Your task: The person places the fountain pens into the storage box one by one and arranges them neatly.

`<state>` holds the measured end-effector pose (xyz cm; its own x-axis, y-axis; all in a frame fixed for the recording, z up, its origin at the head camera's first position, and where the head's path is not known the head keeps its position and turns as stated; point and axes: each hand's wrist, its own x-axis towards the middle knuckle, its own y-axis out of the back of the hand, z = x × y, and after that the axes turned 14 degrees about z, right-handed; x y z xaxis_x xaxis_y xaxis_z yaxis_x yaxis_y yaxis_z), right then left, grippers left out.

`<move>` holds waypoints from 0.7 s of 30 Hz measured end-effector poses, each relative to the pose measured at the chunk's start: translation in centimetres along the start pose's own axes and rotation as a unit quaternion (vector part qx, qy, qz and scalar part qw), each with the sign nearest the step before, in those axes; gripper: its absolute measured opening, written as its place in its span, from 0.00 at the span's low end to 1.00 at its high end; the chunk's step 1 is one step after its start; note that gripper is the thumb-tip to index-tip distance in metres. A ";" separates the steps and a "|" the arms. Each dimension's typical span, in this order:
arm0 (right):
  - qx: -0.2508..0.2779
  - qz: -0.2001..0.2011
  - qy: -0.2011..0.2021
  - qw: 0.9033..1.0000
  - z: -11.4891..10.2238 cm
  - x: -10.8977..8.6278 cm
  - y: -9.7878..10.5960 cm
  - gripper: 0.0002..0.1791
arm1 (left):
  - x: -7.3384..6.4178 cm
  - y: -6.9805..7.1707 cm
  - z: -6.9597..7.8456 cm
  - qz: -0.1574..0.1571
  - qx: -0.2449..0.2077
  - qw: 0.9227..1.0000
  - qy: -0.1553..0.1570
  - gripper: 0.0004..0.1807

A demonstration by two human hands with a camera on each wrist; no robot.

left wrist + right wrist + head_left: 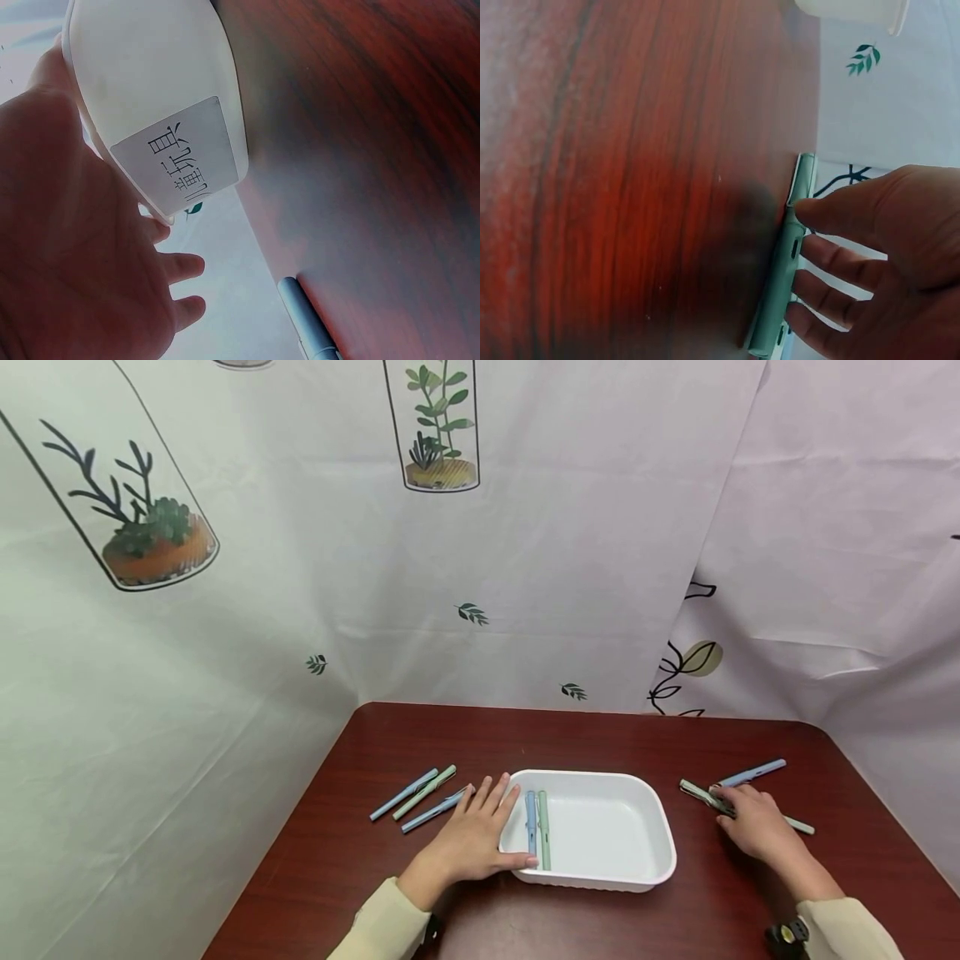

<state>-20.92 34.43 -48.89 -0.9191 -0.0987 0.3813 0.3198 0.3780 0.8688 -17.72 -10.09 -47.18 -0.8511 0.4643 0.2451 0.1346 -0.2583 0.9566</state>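
My left hand [474, 839] rests over the left side of a white tray [607, 882], fingers spread and thumb along its front rim. Inside the tray, a blue pen [532, 822] and a green pen [543, 831] lie side by side. Off to the right, my right hand [756, 822] pinches a green pen [782, 277] low over the table, thumb near its clip and fingertips along its barrel. Beyond that hand lies another blue pen [757, 772]. A pale green pen end [799, 825] sticks out past the hand's right side.
Left of the tray, two blue pens [405, 794] [435, 812] and a green one [425, 792] lie on the dark red table [480, 727]. The tray's side bears a printed label [180, 154]. A patterned white curtain [562, 568] hangs behind the table.
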 end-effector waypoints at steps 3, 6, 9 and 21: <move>0.006 0.002 -0.008 1.000 0.0 0.2 -0.1 0.15 | 0.0 -0.1 0.0 -0.001 0.000 1.000 0.002 0.58; 0.011 0.000 -0.019 1.000 0.0 0.6 -0.2 0.10 | 0.1 -0.2 -0.1 -0.004 0.002 1.000 0.004 0.58; 0.015 -0.013 -0.034 0.999 -0.1 0.8 -0.1 0.09 | 0.1 -0.3 -0.1 -0.006 0.004 1.000 0.007 0.58; 0.032 -0.077 -0.053 0.995 -0.4 1.1 -0.4 0.16 | 0.2 -0.5 -0.1 -0.007 0.010 1.000 0.008 0.59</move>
<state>-22.01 33.81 -48.72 -0.9762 -0.0645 0.2070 0.1609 0.4241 0.8912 -17.98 -10.01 -47.61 -0.8611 0.4542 0.2286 0.1318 -0.2347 0.9631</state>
